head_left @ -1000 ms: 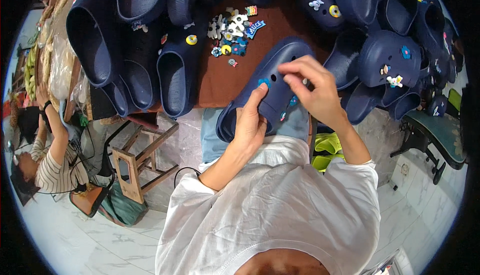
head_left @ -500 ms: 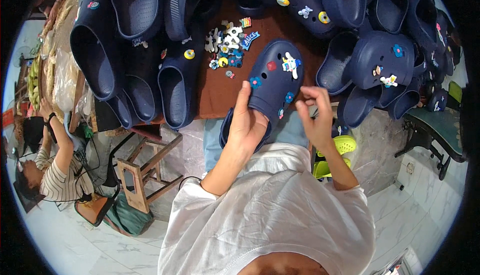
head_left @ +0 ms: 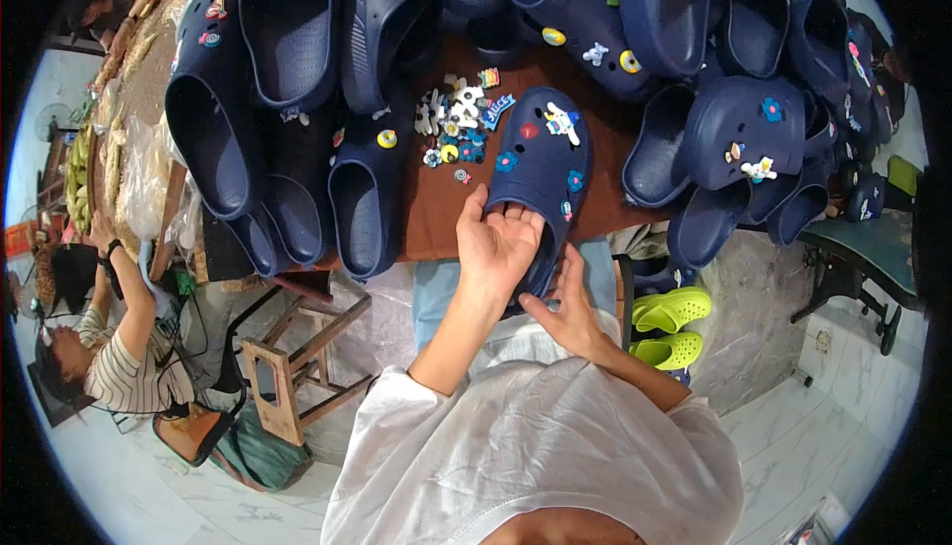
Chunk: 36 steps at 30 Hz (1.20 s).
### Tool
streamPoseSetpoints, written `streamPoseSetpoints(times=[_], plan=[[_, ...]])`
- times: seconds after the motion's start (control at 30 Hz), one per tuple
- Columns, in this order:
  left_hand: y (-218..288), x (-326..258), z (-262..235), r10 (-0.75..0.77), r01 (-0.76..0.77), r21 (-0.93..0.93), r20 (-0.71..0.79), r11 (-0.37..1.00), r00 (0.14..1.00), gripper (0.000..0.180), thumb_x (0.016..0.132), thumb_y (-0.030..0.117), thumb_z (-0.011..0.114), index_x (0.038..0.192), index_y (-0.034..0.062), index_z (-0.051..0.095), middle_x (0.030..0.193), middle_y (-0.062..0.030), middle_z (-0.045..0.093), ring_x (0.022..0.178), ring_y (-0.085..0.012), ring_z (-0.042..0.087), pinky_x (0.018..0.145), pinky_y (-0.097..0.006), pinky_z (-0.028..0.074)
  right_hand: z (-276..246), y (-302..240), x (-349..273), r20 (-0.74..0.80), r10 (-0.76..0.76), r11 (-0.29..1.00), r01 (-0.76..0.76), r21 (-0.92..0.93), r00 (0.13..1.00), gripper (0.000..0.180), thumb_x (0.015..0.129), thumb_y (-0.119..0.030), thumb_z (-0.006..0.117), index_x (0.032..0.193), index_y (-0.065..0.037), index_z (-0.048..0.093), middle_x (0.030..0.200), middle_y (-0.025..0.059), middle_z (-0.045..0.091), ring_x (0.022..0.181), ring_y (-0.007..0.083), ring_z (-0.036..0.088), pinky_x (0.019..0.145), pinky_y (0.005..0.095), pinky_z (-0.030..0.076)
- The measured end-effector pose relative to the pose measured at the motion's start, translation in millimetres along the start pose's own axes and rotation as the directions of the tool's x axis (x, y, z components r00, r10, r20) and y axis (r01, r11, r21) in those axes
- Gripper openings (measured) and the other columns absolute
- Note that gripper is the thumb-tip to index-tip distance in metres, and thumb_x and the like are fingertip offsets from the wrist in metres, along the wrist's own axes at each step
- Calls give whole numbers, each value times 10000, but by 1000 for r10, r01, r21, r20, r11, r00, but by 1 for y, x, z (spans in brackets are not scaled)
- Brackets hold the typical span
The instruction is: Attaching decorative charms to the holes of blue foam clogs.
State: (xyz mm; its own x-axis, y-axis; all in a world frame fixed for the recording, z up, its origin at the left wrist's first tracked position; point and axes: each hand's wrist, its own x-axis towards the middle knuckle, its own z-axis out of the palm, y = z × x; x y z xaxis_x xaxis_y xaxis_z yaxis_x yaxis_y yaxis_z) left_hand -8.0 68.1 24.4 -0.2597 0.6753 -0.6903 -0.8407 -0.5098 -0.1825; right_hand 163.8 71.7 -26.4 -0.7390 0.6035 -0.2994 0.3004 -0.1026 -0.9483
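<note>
A navy clog (head_left: 540,168) lies in front of me, toe pointing away, with blue flower charms, a red charm and a white character charm on its upper. The fingers of my left hand (head_left: 499,247) reach into its foot opening, palm up, thumb outside along the left edge. At the heel end is my right hand (head_left: 573,309), its thumb and fingers around the heel's right edge. Just left of the toe, a loose pile of small charms (head_left: 461,114) lies on the brown tabletop (head_left: 421,218); white, blue and yellow pieces show among them.
Many navy clogs stand along both sides and the back, among them a clog (head_left: 359,203) at left and a decorated clog (head_left: 744,133) at right. Lime green clogs (head_left: 674,312) sit below the table edge. A wooden stool (head_left: 278,386) and a seated person (head_left: 129,357) are at left.
My right hand has gone from beside the clog's upper down to its heel. My left fingers now reach into the opening, palm turned up. The view has shifted slightly.
</note>
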Motion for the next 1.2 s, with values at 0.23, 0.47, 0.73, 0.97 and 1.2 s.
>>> streamPoseSetpoints(times=[0.23, 0.47, 0.73, 0.97, 1.2], plan=[[-11, -8, -16, -136, 63, 311, 220, 948, 966, 541, 972, 367, 530, 1308, -46, 436, 1379, -220, 466, 1346, -344, 415, 1155, -467, 329, -23, 14, 9, -219, -65, 995, 81, 62, 973, 586, 927, -82, 521, 1430, 51, 251, 1401, 230, 396, 1309, 272, 398, 1096, 356, 308], [-17, -33, -28, 187, -581, 785, 551, 214, 813, 369, 976, 160, 541, 1279, -53, 543, 1249, -142, 598, 1121, -205, 600, 963, -336, 493, -55, 10, 35, -345, -184, 982, 155, -109, 920, 475, 935, -105, 488, 1376, 17, 359, 1287, 242, 509, 1191, 331, 515, 1032, 387, 378], [-14, 0, -48, 160, -669, 701, 711, -248, 685, 469, 878, -20, 568, 1343, 21, 521, 1318, -94, 497, 1180, -177, 513, 989, -290, 404, -62, 4, 45, -407, -185, 976, 119, -182, 895, 396, 994, -207, 471, 1318, 14, 414, 1268, 212, 520, 1176, 297, 518, 1008, 373, 390], [-24, 6, -48, 165, -703, 641, 763, -308, 624, 461, 878, -63, 503, 1326, 37, 551, 1444, -156, 434, 1313, -237, 454, 1053, -321, 378, -59, 7, 20, -415, -216, 967, 135, -216, 884, 420, 1009, -300, 493, 1259, 34, 450, 1208, 225, 516, 1120, 354, 537, 945, 407, 426], [-25, -4, -48, 163, -664, 692, 717, -285, 678, 493, 877, -98, 475, 1347, 33, 543, 1472, -164, 413, 1362, -259, 422, 1085, -336, 376, -50, 12, -2, -424, -264, 958, 187, -215, 866, 403, 1010, -274, 501, 1266, 31, 446, 1180, 190, 495, 1058, 290, 541, 853, 375, 468]])
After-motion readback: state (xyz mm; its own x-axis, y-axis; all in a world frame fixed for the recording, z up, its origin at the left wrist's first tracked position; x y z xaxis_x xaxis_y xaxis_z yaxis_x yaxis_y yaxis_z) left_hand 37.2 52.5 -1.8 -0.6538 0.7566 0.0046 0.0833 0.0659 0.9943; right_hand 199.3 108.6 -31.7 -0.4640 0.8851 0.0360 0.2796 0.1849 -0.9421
